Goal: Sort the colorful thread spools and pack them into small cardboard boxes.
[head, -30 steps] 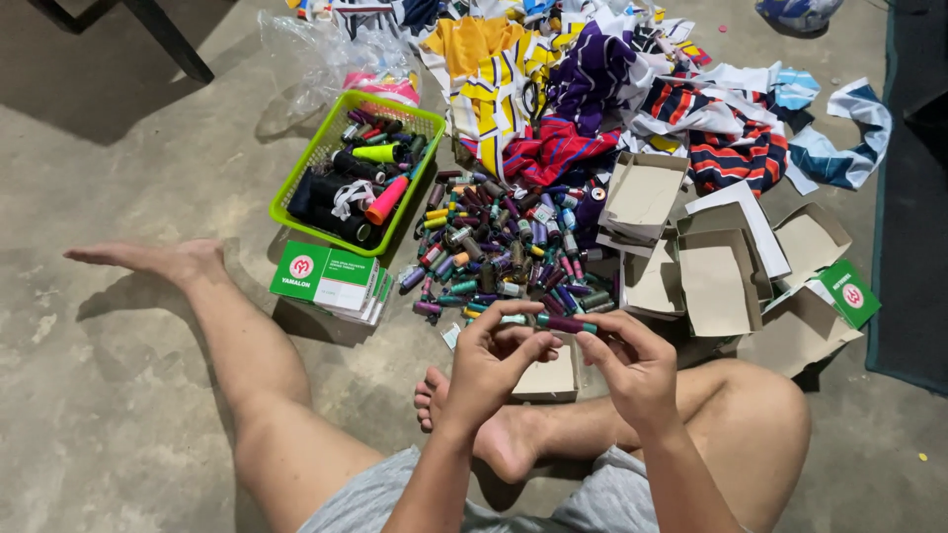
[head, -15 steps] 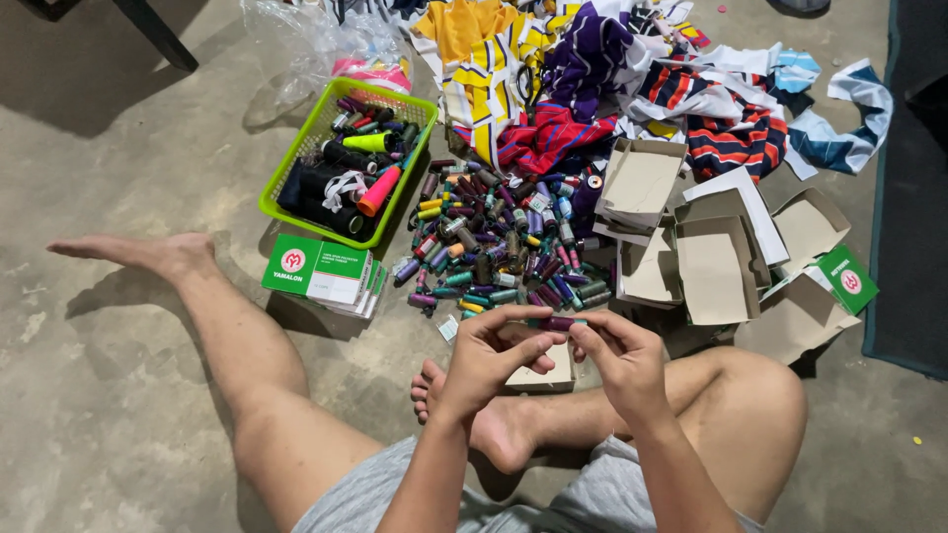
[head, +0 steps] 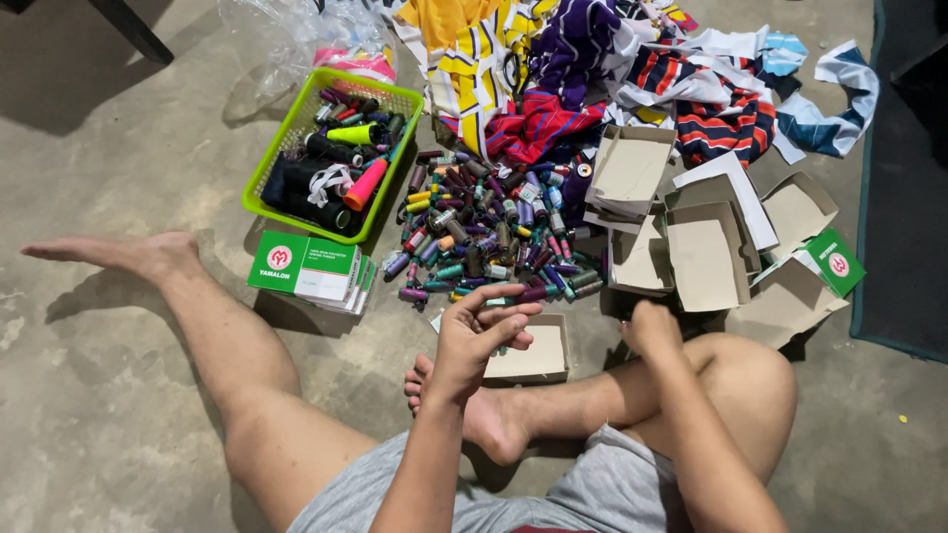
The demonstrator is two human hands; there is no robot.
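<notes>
Person sits on concrete floor (head: 89,415), legs out. Left hand (head: 481,336) raised over small open cardboard box (head: 533,353), fingers loosely curled w/ small spools pinched betw. them. Right hand (head: 652,328) closed in a fist just right of that box; can't tell what it grips. Pile of thread spools (head: 484,237) just beyond, green basket (head: 296,128) to its left, empty boxes (head: 706,247) to its right.

Floor (head: 109,128): bare grey concrete, mottled, filled most of the frame.
Furniture: dark leg (head: 133,28) stood at upper left, casting a shadow.
Mat (head: 908,197): dark, lay along the right edge.
Light: even, soft shadows fell leftward.
</notes>
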